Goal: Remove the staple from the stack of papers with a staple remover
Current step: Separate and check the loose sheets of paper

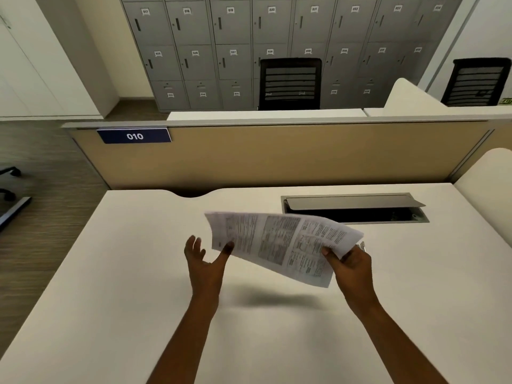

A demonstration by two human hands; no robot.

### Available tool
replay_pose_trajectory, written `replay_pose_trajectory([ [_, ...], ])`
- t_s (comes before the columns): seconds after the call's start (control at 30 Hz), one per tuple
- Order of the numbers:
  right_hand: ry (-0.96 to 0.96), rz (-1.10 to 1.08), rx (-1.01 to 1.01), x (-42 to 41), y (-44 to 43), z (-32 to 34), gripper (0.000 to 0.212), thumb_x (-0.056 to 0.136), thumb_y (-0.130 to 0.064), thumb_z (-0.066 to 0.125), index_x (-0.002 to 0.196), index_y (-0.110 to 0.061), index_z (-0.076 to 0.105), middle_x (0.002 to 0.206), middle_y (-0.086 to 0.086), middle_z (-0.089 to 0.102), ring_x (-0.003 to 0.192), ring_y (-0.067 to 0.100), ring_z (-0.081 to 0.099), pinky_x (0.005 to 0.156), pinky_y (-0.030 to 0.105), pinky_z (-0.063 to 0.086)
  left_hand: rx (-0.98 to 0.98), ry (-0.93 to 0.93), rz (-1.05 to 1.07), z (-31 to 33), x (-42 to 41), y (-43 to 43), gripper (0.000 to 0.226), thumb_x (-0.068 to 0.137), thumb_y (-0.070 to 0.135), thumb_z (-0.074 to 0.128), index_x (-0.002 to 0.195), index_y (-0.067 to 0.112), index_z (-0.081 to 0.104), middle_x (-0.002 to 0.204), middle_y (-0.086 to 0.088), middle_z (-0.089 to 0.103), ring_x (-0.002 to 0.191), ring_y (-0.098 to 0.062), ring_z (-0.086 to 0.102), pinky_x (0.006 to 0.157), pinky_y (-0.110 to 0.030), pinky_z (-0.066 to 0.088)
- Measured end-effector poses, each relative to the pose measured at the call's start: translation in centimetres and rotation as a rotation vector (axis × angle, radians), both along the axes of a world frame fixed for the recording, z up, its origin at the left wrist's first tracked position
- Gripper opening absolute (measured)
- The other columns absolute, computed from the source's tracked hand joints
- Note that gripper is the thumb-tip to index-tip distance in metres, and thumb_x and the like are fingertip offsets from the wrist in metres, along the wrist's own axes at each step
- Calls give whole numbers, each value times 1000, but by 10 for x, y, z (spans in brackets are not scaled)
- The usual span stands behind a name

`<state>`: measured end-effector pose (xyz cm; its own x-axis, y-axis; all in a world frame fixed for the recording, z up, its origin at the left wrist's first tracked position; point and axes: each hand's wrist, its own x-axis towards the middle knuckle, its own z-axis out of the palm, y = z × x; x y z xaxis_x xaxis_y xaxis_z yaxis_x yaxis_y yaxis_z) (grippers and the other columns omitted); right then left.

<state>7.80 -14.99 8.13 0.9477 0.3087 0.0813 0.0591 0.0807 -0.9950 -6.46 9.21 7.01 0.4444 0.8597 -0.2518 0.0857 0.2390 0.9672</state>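
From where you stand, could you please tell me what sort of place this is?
Probably a shared office: numbered grey lockers along the wall, a desk partition with a 010 sign, and office chairs beyond.

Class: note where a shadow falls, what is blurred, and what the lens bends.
Head view: a soft shadow lies on the desk under the lifted papers; head view: their print is blurred; head view: the wide lens makes the lockers lean outward.
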Motion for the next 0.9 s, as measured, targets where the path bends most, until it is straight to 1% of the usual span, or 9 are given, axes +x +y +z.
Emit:
replay_pose_trajectory([
  [0.1, 108, -6, 126, -6, 3, -1, 38, 90, 0, 69, 111, -31, 74, 113, -2, 77, 105, 14, 72, 81, 27, 61, -264, -121, -45, 5, 4, -19, 102, 78, 19, 89, 156, 30, 24, 162, 2, 36, 139, -22, 46, 114, -44, 39],
  [0.17, 232, 4, 216, -13, 7, -7, 39, 91, 1, 67, 122, -21, 70, 119, 4, 75, 112, 22, 70, 85, 37, 59, -392, -249, -154, 4, 6, -36, 90, 77, 18, 89, 150, 26, 38, 154, -2, 52, 132, -22, 57, 109, -46, 46],
  [0.27, 401, 8, 327, -25, 13, -16, 44, 89, 0, 66, 132, -10, 62, 125, 9, 72, 116, 27, 68, 87, 39, 59, -481, -410, -278, 6, 11, -56, 61, 82, 15, 81, 138, 25, 58, 134, -6, 69, 126, -28, 65, 100, -46, 55],
  [0.37, 509, 21, 400, -37, 17, -25, 51, 86, 0, 67, 135, -12, 59, 128, 10, 70, 116, 28, 69, 87, 43, 61, -449, -494, -315, 14, 15, -65, 44, 89, 7, 74, 130, 24, 67, 131, -11, 71, 121, -31, 68, 91, -45, 61],
  [0.47, 549, 45, 439, -40, 14, -30, 54, 83, -1, 70, 135, -12, 59, 128, 11, 70, 117, 30, 68, 92, 49, 59, -303, -467, -346, 24, 14, -64, 33, 95, 7, 69, 123, 24, 73, 126, -13, 73, 115, -32, 72, 87, -42, 62],
  [0.57, 515, -12, 392, -25, 2, -23, 44, 78, -7, 75, 120, -16, 68, 120, 9, 74, 112, 29, 70, 88, 42, 58, -147, -379, -388, 31, 11, -54, 25, 97, 11, 68, 118, 22, 75, 119, -14, 76, 109, -32, 74, 87, -44, 62],
  [0.67, 355, -46, 249, -3, -11, -8, 27, 79, -1, 75, 102, -16, 68, 99, 7, 78, 100, 28, 71, 83, 38, 55, -10, -282, -395, 35, 7, -40, 19, 97, 12, 69, 110, 22, 78, 111, -10, 79, 103, -29, 76, 84, -41, 64],
  [0.77, 108, 96, 47, 12, -15, 14, 28, 85, 2, 74, 109, -11, 67, 104, 5, 78, 101, 21, 73, 88, 30, 58, 108, -223, -436, 38, 5, -34, 22, 97, 11, 68, 108, 28, 77, 107, 1, 80, 98, -18, 78, 76, -25, 62],
  [0.9, -23, 282, -66, 16, -5, 31, 34, 87, -7, 76, 119, -19, 69, 119, -1, 75, 109, 18, 72, 86, 28, 60, 176, -182, -500, 34, 5, -35, 23, 98, 14, 68, 106, 34, 75, 106, 7, 80, 97, -13, 77, 76, -22, 61],
])
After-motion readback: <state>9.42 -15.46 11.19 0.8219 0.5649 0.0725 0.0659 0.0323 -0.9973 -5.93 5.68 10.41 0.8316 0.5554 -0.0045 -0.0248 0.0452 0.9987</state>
